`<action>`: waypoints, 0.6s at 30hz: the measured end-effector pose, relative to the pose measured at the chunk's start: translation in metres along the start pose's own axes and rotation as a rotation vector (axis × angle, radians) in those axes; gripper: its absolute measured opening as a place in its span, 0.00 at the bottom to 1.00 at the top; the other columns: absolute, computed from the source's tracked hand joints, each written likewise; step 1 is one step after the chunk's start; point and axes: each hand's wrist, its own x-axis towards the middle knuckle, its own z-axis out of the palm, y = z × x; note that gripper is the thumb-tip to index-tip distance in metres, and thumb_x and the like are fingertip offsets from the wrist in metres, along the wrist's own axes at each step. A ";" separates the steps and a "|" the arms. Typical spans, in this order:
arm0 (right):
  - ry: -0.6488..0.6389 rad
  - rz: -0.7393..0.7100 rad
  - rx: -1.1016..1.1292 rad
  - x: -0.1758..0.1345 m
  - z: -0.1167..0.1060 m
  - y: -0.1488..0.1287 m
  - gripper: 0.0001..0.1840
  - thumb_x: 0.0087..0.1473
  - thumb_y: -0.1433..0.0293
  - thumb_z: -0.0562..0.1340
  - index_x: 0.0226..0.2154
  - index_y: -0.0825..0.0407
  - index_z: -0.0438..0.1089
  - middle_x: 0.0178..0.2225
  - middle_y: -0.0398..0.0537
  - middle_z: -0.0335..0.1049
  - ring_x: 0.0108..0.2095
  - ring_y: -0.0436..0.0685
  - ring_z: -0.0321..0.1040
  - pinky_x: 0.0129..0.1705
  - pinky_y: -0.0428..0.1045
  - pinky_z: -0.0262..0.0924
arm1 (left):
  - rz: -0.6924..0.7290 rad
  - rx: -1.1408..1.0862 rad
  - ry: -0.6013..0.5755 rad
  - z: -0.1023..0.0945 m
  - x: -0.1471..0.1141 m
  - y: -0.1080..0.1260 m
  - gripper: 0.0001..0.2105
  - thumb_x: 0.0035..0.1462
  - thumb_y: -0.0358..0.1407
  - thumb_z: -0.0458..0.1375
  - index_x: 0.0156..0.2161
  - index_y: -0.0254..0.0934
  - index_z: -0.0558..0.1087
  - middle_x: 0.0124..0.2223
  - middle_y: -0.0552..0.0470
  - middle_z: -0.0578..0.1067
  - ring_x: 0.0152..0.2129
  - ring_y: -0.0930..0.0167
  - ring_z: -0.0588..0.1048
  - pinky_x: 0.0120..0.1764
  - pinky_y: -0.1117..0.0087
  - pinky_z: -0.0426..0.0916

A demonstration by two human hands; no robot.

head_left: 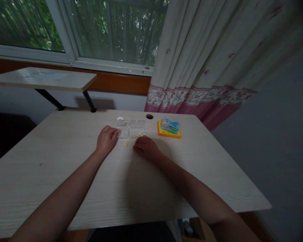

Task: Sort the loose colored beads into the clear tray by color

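Note:
My left hand (106, 140) has its fingertips closed on the left edge of a small clear plastic box (128, 133). The box lies open on the desk, and a few yellow-green bits are inside it. Right of it, touching or nearly so, is a second clear plastic box (144, 129), also open, with several pale yellow pieces (140, 133) in it. My right hand (146, 148) rests just in front of that box, fingers curled and pressed together; what they hold, if anything, is hidden. Small yellow pieces (127, 144) lie on the desk between my hands.
A yellow-orange box (169, 135) at the back right bears a clear case (171, 123) with blue and green contents. Behind the boxes is a round hole (149, 116) in the desk (103, 191). A raised shelf (47, 79) stands at back left, a curtain (187, 67) behind.

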 end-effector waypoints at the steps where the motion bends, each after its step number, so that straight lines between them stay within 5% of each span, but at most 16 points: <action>1: -0.005 0.003 0.000 0.000 0.000 0.000 0.07 0.59 0.68 0.61 0.35 0.50 0.76 0.38 0.49 0.73 0.40 0.56 0.66 0.47 0.52 0.62 | -0.002 0.005 -0.002 0.000 0.000 0.000 0.15 0.63 0.41 0.50 0.39 0.36 0.77 0.34 0.48 0.71 0.34 0.66 0.70 0.40 0.66 0.66; 6: 0.017 0.031 0.031 0.001 0.000 0.003 0.08 0.59 0.69 0.61 0.36 0.50 0.77 0.38 0.50 0.73 0.40 0.56 0.66 0.48 0.52 0.62 | 0.034 0.010 -0.001 -0.002 -0.001 0.005 0.16 0.65 0.40 0.49 0.41 0.35 0.78 0.35 0.47 0.71 0.35 0.66 0.70 0.40 0.65 0.66; 11: 0.197 0.083 0.103 0.003 0.001 0.007 0.09 0.60 0.66 0.60 0.35 0.50 0.77 0.36 0.50 0.73 0.38 0.55 0.67 0.45 0.51 0.63 | 0.211 -0.087 -0.105 -0.002 -0.008 0.025 0.14 0.65 0.39 0.50 0.44 0.37 0.76 0.35 0.47 0.71 0.36 0.67 0.70 0.41 0.66 0.65; 18: 0.316 0.105 -0.008 0.001 -0.002 -0.001 0.09 0.60 0.65 0.61 0.39 0.47 0.77 0.38 0.49 0.73 0.41 0.55 0.66 0.47 0.52 0.60 | 0.281 -0.263 -0.282 0.007 -0.016 0.051 0.15 0.67 0.38 0.47 0.33 0.36 0.73 0.32 0.50 0.68 0.33 0.70 0.68 0.36 0.68 0.63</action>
